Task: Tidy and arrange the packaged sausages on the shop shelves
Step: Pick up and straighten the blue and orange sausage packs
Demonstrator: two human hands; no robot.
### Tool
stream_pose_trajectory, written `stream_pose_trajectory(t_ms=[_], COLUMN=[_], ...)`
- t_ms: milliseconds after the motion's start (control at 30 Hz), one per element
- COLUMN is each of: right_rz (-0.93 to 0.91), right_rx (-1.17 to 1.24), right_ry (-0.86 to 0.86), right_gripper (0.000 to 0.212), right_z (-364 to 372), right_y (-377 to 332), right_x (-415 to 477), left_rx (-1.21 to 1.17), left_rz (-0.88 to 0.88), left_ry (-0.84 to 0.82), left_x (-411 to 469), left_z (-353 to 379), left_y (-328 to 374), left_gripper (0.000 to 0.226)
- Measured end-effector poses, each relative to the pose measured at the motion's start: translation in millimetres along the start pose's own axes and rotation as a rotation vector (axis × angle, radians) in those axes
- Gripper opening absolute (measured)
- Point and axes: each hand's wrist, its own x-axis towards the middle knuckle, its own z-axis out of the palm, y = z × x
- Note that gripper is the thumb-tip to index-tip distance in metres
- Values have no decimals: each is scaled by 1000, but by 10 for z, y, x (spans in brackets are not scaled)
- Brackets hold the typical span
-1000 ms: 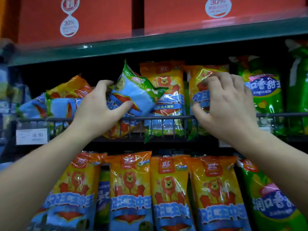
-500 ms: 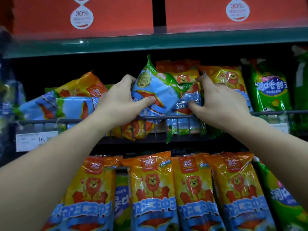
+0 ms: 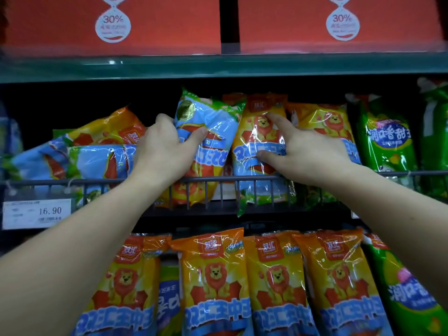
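Note:
My left hand (image 3: 164, 146) grips a blue and green sausage pack (image 3: 211, 122), held almost upright behind the wire rail (image 3: 242, 179) of the middle shelf. Just to its right stands an orange lion-print pack (image 3: 259, 132). My right hand (image 3: 305, 151) holds that pack, forefinger stretched up its front and thumb pressed against its lower part. To the left, several blue and orange packs (image 3: 97, 151) lie flat in a loose heap. Another orange pack (image 3: 324, 122) stands behind my right hand.
Green packs (image 3: 388, 141) stand at the right of the middle shelf. A row of upright orange lion packs (image 3: 215, 282) fills the shelf below. Red boxes (image 3: 114, 23) sit on the top shelf. A price tag (image 3: 36, 213) hangs at the left.
My left hand has raised the blue and green pack from tilted to nearly upright. My right hand has shifted left onto the orange pack beside it, forefinger now extended.

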Motion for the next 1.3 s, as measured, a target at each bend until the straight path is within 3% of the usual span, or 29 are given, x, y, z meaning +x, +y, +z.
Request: stream_pose_trajectory(t_ms=[167, 467, 733, 867, 967, 1133, 1300], right_rz=[22, 42, 59, -61, -179, -210, -291], right_rx=[-48, -1, 34, 36, 178, 361, 390], right_ry=[-24, 87, 160, 291, 275, 269, 410], right_gripper=[78, 60, 57, 50, 52, 67, 72], right_z=[3, 58, 46, -33, -52, -110, -242], right_y=[3, 17, -23, -130, -279, -463, -525], right_x=[5, -5, -35, -94, -123, -102, -2], left_rx=[34, 155, 58, -38, -142, -224, -329], left_rz=[-64, -138, -171, -202, -220, -126, 80], left_ry=[70, 77, 77, 95, 93, 69, 30], left_x=[114, 175, 162, 166, 148, 66, -28], left_z=[81, 145, 146, 147, 132, 65, 5], left_y=[-20, 78, 98, 58, 40, 29, 23], left_gripper=[59, 59, 58, 58, 57, 50, 33])
